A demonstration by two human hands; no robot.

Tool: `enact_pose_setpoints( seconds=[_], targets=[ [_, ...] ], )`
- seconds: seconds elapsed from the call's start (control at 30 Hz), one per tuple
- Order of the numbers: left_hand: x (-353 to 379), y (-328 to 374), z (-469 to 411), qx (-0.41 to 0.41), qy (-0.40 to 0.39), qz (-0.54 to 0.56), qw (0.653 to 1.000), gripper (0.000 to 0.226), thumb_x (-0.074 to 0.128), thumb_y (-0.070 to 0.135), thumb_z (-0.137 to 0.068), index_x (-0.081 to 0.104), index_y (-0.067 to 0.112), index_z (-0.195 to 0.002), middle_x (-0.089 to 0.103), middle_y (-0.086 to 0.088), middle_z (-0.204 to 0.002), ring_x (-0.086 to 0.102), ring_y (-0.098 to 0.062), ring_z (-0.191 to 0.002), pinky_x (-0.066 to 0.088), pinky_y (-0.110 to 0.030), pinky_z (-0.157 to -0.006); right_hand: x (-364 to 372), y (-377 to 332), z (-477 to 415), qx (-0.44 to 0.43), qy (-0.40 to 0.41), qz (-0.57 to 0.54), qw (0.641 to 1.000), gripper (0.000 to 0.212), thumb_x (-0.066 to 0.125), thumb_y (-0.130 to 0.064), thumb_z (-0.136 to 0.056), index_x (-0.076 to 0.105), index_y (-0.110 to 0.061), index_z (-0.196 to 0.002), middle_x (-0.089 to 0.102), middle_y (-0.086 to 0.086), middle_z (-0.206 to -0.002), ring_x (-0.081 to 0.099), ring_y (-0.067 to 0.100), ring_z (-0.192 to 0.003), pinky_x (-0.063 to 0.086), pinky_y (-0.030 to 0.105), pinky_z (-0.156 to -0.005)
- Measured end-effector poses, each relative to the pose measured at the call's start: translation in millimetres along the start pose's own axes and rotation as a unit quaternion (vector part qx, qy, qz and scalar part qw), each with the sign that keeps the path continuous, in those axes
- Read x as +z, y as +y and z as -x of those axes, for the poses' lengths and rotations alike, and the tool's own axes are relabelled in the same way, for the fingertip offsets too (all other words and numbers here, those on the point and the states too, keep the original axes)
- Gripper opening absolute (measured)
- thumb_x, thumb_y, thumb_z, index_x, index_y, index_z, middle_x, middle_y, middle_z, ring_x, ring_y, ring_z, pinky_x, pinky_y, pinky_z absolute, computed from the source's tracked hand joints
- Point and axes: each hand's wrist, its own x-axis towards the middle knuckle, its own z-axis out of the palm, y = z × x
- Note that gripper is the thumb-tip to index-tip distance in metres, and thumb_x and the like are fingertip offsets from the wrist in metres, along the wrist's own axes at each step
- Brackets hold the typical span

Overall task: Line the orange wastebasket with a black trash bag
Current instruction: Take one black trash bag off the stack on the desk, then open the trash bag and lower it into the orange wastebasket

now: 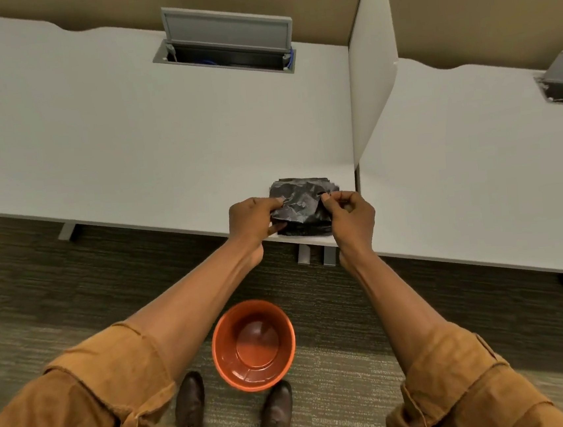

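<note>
A folded black trash bag (301,204) lies at the front edge of the white desk (129,142), near its right corner. My left hand (253,221) grips the bag's left side and my right hand (351,217) pinches its upper right edge. More folded black plastic shows beneath the top layer. The orange wastebasket (253,345) stands upright and empty on the carpet between my arms, just ahead of my brown shoes (189,399).
A white divider panel (370,77) rises right of the bag, with a second desk (476,177) beyond it. An open grey cable hatch (225,36) sits at the desk's back. Desk legs (315,255) stand under the front edge.
</note>
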Motion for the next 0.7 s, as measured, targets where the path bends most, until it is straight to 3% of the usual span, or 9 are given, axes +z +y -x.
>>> enact_pose_setpoints(
  seconds=[0.1, 0.2, 0.3, 0.37, 0.43, 0.57, 0.7],
  targets=[
    [-9.7, 2.4, 24.8, -0.029, -0.014, 0.064, 0.997, 0.019, 0.085, 0.011, -0.090, 0.075, -0.001, -0.101, 0.081, -0.019, -0.108, 0.078, -0.034, -0.110, 0.070, -0.039, -0.074, -5.9, -7.2, 26.2, -0.004, -0.049, -0.044, 0.998, 0.015, 0.084, -0.010, -0.091, 0.074, -0.018, -0.099, 0.079, 0.005, -0.100, 0.076, 0.014, -0.093, 0.065, 0.032, -0.087],
    [-29.7, 5.1, 49.4, -0.106, -0.049, 0.117, 0.986, 0.032, 0.086, 0.027, -0.089, 0.080, 0.003, -0.110, 0.081, -0.022, -0.121, 0.080, -0.033, -0.105, 0.067, -0.044, -0.084, -13.1, -7.9, 56.8, -0.027, -0.112, -0.028, 0.993, 0.020, 0.084, -0.003, -0.088, 0.076, -0.016, -0.100, 0.079, 0.003, -0.105, 0.075, 0.018, -0.098, 0.065, 0.034, -0.088],
    [-63.3, 0.6, 67.7, -0.194, -0.197, 0.140, 0.951, 0.052, 0.076, 0.048, -0.095, 0.086, 0.001, -0.114, 0.079, -0.026, -0.126, 0.082, -0.037, -0.107, 0.067, -0.045, -0.087, -20.9, -2.7, 90.1, -0.022, -0.182, -0.041, 0.982, 0.024, 0.082, 0.004, -0.084, 0.076, -0.018, -0.093, 0.078, 0.003, -0.094, 0.073, 0.022, -0.090, 0.064, 0.039, -0.084],
    [-87.7, -9.7, 77.3, -0.224, -0.262, 0.147, 0.927, 0.064, 0.069, 0.053, -0.100, 0.077, -0.002, -0.130, 0.074, -0.029, -0.136, 0.078, -0.041, -0.117, 0.066, -0.049, -0.093, -25.5, 4.1, 110.8, -0.029, -0.231, -0.050, 0.971, 0.028, 0.079, 0.004, -0.076, 0.077, -0.022, -0.085, 0.072, -0.003, -0.078, 0.067, 0.012, -0.076, 0.058, 0.027, -0.073],
    [-108.1, -20.3, 86.9, -0.236, -0.242, 0.131, 0.932, 0.063, 0.076, 0.046, -0.096, 0.074, -0.003, -0.135, 0.074, -0.030, -0.136, 0.079, -0.041, -0.113, 0.067, -0.050, -0.088, -30.5, 13.2, 129.8, -0.036, -0.285, -0.055, 0.956, 0.029, 0.073, 0.003, -0.069, 0.077, -0.022, -0.082, 0.066, -0.006, -0.072, 0.061, 0.007, -0.069, 0.052, 0.019, -0.067],
    [-139.0, -40.5, 101.9, -0.236, -0.161, 0.104, 0.953, 0.058, 0.083, 0.030, -0.088, 0.073, -0.004, -0.134, 0.079, -0.028, -0.124, 0.082, -0.038, -0.102, 0.068, -0.045, -0.085, -36.7, 27.3, 161.8, -0.019, -0.359, -0.040, 0.932, 0.020, 0.068, -0.004, -0.066, 0.074, -0.017, -0.080, 0.057, 0.005, -0.069, 0.051, 0.007, -0.062, 0.042, 0.017, -0.060],
    [-163.2, -41.5, 110.3, -0.200, -0.109, 0.142, 0.963, 0.049, 0.075, 0.012, -0.095, 0.068, -0.007, -0.139, 0.074, -0.030, -0.134, 0.076, -0.038, -0.117, 0.063, -0.050, -0.096, -37.3, 37.6, 184.2, 0.011, -0.403, 0.009, 0.915, 0.018, 0.063, -0.006, -0.068, 0.069, -0.020, -0.076, 0.054, 0.003, -0.065, 0.048, 0.007, -0.061, 0.036, 0.020, -0.060]
  ],
)
